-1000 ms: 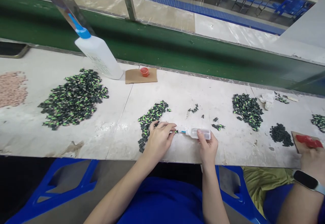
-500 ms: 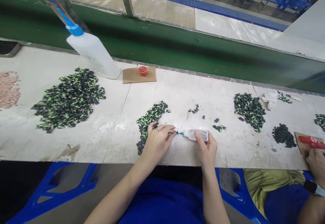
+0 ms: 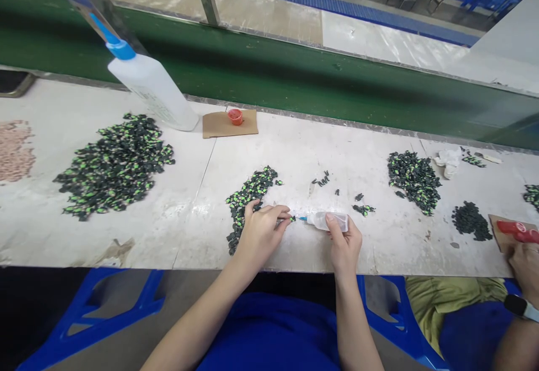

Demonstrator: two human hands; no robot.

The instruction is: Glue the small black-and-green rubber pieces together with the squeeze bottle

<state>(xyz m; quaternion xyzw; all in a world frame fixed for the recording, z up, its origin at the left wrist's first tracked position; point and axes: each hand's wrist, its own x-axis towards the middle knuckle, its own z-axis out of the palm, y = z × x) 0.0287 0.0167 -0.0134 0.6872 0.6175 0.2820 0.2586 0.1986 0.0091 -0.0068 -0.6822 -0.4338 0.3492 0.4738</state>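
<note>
Between thumb and fingertips, my left hand (image 3: 263,226) pinches a small black-and-green piece (image 3: 293,219). My right hand (image 3: 346,243) is closed around a small clear squeeze bottle (image 3: 330,221), which lies almost level with its thin blue tip pointing left at the piece. A short gap separates tip and piece. Partly behind my left hand spreads a heap of black-and-green pieces (image 3: 255,186). A few dark bits (image 3: 323,179) lie beyond the bottle, and a little cluster of pieces (image 3: 364,210) is to its right.
A large white bottle with a blue nozzle (image 3: 154,90) stands at the back left, near a bigger heap (image 3: 118,163). A red cup (image 3: 235,117) sits on cardboard (image 3: 210,126). At far right, a co-worker's hand (image 3: 524,267) is by red containers (image 3: 511,227). Another heap (image 3: 412,180) lies right.
The squeeze bottle in my right hand has drawn slightly right, so its tip now stands apart from the piece. My left hand keeps its pinch in nearly the same place.
</note>
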